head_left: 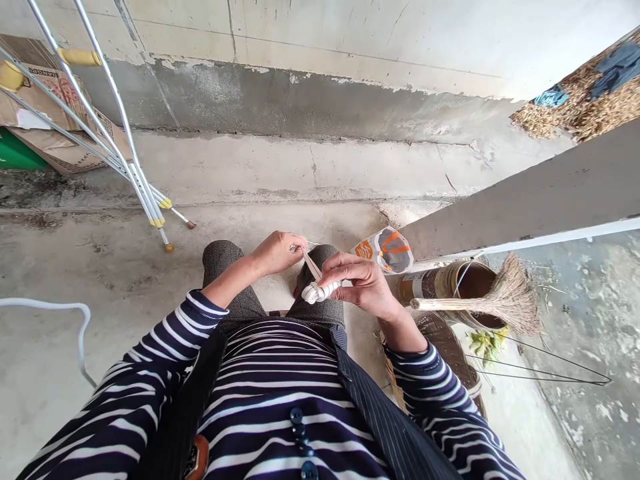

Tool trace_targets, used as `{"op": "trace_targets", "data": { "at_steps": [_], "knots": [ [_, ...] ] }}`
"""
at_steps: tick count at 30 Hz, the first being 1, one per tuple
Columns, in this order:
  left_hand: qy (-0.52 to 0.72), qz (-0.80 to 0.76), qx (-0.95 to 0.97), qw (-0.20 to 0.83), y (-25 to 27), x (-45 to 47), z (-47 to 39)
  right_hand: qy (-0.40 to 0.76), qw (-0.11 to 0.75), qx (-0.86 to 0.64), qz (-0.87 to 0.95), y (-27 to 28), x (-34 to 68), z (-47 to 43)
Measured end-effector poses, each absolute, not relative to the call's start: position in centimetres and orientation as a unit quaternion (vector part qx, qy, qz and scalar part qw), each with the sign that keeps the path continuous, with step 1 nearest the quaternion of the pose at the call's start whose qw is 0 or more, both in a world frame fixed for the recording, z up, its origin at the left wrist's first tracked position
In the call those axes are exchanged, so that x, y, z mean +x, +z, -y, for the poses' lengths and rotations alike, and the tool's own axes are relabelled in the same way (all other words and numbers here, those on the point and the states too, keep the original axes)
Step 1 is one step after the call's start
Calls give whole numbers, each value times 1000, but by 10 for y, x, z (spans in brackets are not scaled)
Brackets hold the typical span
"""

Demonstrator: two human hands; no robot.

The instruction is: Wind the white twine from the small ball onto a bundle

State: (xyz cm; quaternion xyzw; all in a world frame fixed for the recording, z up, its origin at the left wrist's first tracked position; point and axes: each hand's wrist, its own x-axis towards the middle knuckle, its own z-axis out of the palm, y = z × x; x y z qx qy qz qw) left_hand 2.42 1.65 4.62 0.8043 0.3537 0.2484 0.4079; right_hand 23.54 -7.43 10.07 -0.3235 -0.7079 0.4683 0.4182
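Above my knees, my right hand (361, 281) pinches a small white rolled bundle (318, 292), cloth or cord by its look. A pale flat strip (312, 265) runs taut from this bundle up to my left hand (278, 255). The left fingers are closed round the strip's other end, with a thin thread showing just past them. Both hands are close together, with only the strip spanning the gap. The exact material of the bundle cannot be made out.
Crutches (131, 167) lean at the left near cardboard boxes (65, 100). To my right stand a printed bag (383, 250), a bucket (450, 283) with a straw broom (507, 300) across it, and a wicker basket (433, 333). A white hose (50, 303) lies at left.
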Motion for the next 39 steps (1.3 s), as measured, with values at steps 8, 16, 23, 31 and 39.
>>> {"op": "trace_targets", "data": {
  "at_steps": [8, 16, 23, 31, 39],
  "knots": [
    [231, -406, 749, 471, 43, 16, -16, 493, 418, -325, 690, 104, 240, 77],
    [211, -419, 774, 426, 33, 5, -8, 505, 410, -340, 680, 101, 239, 78],
    [197, -420, 569, 679, 44, 0, -16, 504, 426, -339, 671, 107, 238, 78],
    [34, -312, 560, 767, 35, -1, -3, 451, 508, -407, 610, 105, 228, 57],
    [74, -260, 496, 825, 38, 13, 29, 453, 553, -475, 513, 58, 207, 29]
  ]
}}
